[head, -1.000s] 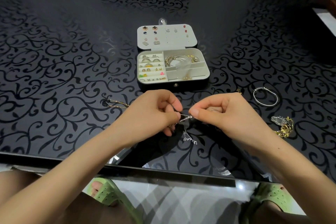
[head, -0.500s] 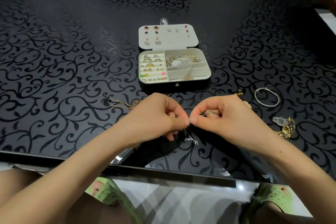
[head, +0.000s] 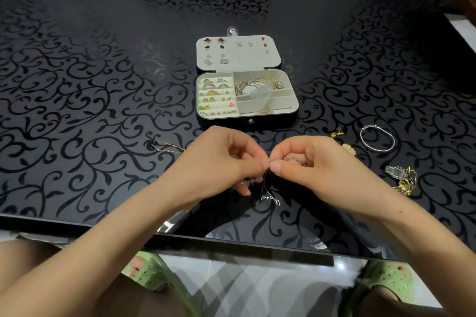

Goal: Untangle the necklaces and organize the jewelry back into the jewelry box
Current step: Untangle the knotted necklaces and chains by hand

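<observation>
Black shiny worktop (head: 77,90) with curly patterns fills my view, and the open jewelry box (head: 247,121) sits in the middle of it. Just in front of the box, my left hand (head: 219,159) and right hand (head: 316,165) meet tip to tip. The fingers (head: 277,168) of both pinch a thin silver necklace (head: 264,185) at one tiny spot, and its little pendant (head: 270,198) hangs below them; I cannot tell if it touches the glass. I think this is the knot-picking step. To do it well I should pull softly, never hard, so the knot gets loose and not tight, and hold the chain close to the knot. A gold pile (head: 405,180) and a silver bangle (head: 377,137) wait right of the box, and a gold chain (head: 167,148) lies front-left of it.
</observation>
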A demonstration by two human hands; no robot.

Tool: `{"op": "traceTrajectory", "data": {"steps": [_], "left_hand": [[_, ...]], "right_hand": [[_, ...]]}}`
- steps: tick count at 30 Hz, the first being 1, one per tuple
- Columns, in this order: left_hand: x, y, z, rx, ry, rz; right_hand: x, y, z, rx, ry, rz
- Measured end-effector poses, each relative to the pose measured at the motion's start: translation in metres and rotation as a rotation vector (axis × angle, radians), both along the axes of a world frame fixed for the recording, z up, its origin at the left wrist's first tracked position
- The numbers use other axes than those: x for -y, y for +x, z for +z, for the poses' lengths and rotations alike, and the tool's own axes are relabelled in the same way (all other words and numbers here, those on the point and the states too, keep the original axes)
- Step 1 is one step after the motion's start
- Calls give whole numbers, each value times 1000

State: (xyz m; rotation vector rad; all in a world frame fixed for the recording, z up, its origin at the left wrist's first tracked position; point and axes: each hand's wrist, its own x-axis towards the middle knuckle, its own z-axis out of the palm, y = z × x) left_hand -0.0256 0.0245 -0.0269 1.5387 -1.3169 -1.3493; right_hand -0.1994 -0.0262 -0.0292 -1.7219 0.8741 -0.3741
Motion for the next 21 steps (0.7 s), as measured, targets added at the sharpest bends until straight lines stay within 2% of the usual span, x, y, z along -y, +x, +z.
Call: {"op": "traceTrajectory", "data": {"steps": [4,8,12,15,18,21], "left_hand": [[-1,1,2,108,-90,-38],[-2,0,4,210,-102,-48],[-3,0,4,350,-159,-39],[-5,0,2,406,-190,-43],[-6,0,-2,354,-171,-16],[-5,3,-4,130,-73,77]], "right_hand": [[1,-1,3,-56,24,54],[2,1,9,-171,-22,100],[4,-1,13,-262,-82,75],[5,-2,14,-233,-62,29],[5,-3,13,-161,22,-22],[6,-4,15,-45,176,-125]]}}
